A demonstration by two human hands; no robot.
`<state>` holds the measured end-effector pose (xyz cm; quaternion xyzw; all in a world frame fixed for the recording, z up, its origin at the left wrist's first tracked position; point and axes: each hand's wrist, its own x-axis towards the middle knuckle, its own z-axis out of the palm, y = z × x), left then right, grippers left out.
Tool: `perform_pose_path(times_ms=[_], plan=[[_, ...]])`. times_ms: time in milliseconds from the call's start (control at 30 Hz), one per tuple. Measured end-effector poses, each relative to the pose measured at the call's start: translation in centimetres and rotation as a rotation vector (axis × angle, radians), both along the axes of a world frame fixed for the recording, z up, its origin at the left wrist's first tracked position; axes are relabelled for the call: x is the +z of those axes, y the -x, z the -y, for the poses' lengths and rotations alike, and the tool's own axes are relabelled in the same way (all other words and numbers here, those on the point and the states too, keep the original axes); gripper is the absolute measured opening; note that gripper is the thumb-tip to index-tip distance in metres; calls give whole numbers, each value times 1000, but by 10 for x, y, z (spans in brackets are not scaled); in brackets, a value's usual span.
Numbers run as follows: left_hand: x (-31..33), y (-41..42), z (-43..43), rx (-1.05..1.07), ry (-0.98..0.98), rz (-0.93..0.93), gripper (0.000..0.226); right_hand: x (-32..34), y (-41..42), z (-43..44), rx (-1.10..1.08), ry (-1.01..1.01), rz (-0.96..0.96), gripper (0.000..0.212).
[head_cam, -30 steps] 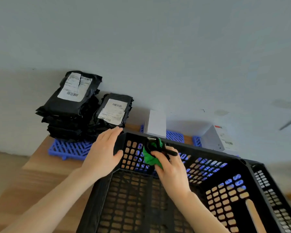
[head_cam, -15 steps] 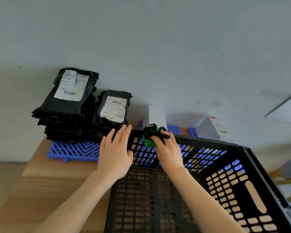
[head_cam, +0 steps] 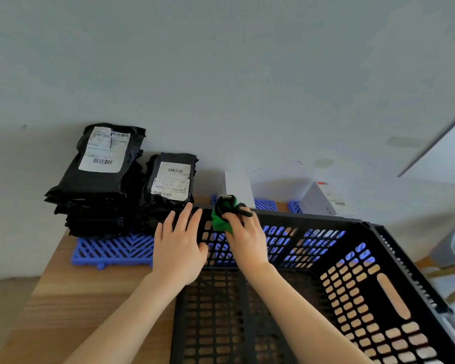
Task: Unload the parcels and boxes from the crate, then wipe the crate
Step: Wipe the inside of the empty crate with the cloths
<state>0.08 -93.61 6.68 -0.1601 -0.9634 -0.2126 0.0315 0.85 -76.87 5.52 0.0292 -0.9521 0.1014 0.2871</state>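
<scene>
Head-worn view, facing forward and down, close above crate

Bare left hand, bare right hand

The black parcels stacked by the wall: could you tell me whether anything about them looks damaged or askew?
The shipping label on the top parcel of the taller stack has a jagged split or crease running down its middle. Otherwise nothing about them stands out.
</scene>
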Motion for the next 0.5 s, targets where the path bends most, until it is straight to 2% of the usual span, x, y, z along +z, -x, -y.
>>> perform_pose_path(times_ms=[167,267,400,500], plan=[[0,-1,0,0,29,-23,74,-2,0,-9,48,-101,16,53],[0,0,1,-13,48,-50,73,-6,-13,-44,-72,-142,24,55],[1,2,-3,-33,115,-131,75,-11,-37,-91,-269,-64,95,50],[6,9,-10,-73,250,-189,81,-9,-43,-96,-278,-52,103,49]])
